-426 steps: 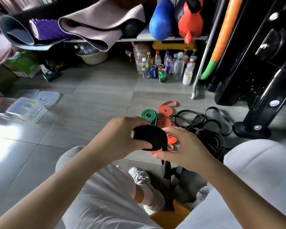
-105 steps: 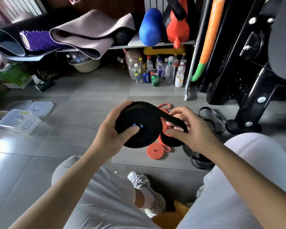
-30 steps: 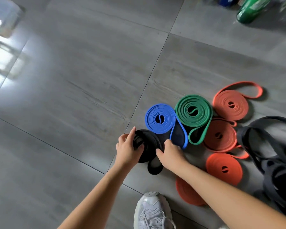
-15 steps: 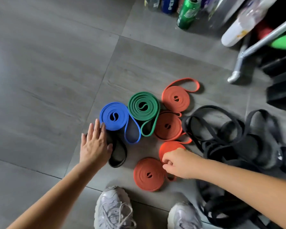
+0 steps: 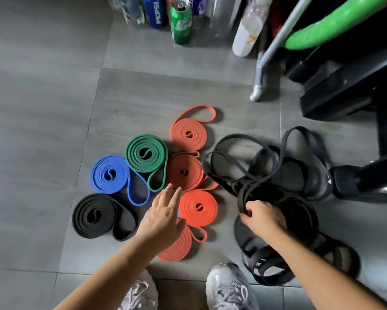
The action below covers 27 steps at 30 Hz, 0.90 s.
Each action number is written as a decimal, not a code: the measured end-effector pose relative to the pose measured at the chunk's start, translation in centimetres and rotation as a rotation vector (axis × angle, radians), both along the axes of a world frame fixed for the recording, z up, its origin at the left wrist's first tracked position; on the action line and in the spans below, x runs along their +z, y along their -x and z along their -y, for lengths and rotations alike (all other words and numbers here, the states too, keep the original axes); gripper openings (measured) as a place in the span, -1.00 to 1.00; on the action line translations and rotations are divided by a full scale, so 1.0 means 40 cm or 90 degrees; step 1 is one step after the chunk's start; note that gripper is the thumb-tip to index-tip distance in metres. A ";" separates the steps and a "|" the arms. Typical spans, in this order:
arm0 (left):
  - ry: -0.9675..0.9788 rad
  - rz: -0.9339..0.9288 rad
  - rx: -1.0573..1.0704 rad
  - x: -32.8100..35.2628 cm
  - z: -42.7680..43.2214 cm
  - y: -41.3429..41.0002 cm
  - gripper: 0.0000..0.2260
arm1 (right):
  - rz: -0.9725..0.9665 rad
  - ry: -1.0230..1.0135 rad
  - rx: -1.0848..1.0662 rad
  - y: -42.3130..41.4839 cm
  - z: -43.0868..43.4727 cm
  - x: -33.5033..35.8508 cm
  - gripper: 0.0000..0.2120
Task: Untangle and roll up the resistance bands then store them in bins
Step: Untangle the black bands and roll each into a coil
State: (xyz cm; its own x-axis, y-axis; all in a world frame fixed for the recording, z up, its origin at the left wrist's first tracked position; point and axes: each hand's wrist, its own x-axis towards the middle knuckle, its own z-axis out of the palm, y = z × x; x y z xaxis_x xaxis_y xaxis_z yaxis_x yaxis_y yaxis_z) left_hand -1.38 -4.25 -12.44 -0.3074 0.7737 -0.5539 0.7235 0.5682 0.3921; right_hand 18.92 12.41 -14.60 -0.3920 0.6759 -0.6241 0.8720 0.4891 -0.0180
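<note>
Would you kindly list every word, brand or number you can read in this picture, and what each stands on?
"PEPSI": running vertically on the blue can.
Green can: pale lettering, too blurred to read.
White bottle: yellow marking, too blurred to read.
Clear bottle: blue and yellow label, unreadable.

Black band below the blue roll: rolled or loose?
Rolled: the black band lies as a flat spiral coil, with one end loop trailing out.

Grips strands of the tangled black bands (image 5: 268,193) with the right hand (image 5: 263,217). Holds the left hand (image 5: 163,217), fingers straight, over one orange roll (image 5: 179,247). Left of it, black roll (image 5: 94,215); beyond its fingertips, blue roll (image 5: 109,174) and green roll (image 5: 146,154).
</note>
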 end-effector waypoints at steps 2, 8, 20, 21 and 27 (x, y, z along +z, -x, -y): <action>0.000 0.000 -0.004 0.039 0.010 0.009 -0.30 | -0.073 0.011 -0.097 -0.024 -0.010 0.039 -0.81; 0.032 0.022 0.016 0.205 0.017 0.048 -0.37 | -0.224 -0.057 -0.324 -0.149 -0.033 0.222 -0.64; -0.020 -0.033 -0.106 0.811 -0.089 -0.022 -0.59 | -0.276 -0.226 -0.069 -0.269 -0.075 0.718 -0.72; -0.048 -0.015 -0.111 0.860 -0.100 -0.052 -0.58 | -0.295 -0.208 -0.045 -0.260 -0.071 0.768 -0.75; -0.224 0.018 -0.177 1.021 -0.098 -0.239 -0.47 | -0.669 -0.121 -0.057 -0.193 0.039 1.088 -0.95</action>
State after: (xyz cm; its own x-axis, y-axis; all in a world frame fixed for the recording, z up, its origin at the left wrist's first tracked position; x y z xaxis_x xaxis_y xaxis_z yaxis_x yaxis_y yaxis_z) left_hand 8.17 -0.31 28.39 -0.0491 0.9675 -0.2482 0.8159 0.1822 0.5487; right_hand 26.63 10.87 28.91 -0.6158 0.7793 0.1157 0.4963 0.4977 -0.7113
